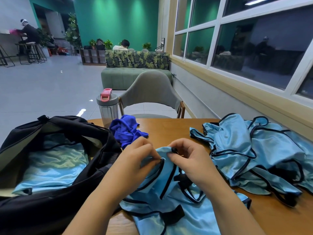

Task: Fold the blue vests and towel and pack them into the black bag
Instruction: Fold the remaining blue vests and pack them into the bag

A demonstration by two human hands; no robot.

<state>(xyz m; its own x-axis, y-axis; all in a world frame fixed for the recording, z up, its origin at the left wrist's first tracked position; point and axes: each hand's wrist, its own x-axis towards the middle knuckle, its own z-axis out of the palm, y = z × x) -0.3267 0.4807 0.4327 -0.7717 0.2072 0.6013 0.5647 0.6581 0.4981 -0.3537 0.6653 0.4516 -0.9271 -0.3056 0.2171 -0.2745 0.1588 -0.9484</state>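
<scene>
A light blue vest (169, 197) is being held at the table's (169, 129) near edge, its black-trimmed top hem pinched by the left hand (135, 160) and right hand (189, 160). The fabric is judged thin, limp and slippery; trim and straps are being favoured as holds. More vests (257, 150) are lying heaped toward the right edge, a crumpled towel (127, 131) beside the open black bag (55, 167) at the left.

Glossy satin-like vests (254, 150), matt cloth bag (67, 192), smooth wood table (169, 129), plastic bottle (108, 109).
</scene>
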